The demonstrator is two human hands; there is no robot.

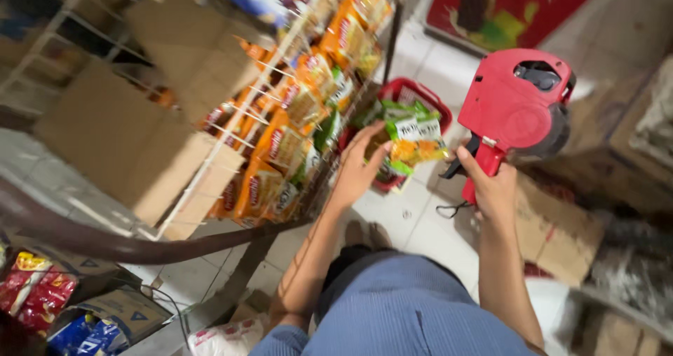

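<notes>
Our left hand pinches a green-and-yellow snack packet over the red basket; our right hand grips the red price gun. The light pinch could let the packet slip, we judge.

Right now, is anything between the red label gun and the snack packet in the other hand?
Nothing visible. The right hand holds the label gun beside the snack packet gripped by the left hand; only open floor shows between them.

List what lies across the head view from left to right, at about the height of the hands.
Cardboard boxes → wire rack of orange snack packets → left hand → green and yellow snack packet it holds, above a red basket → right hand gripping a red price labelling gun → torn cardboard.
</notes>
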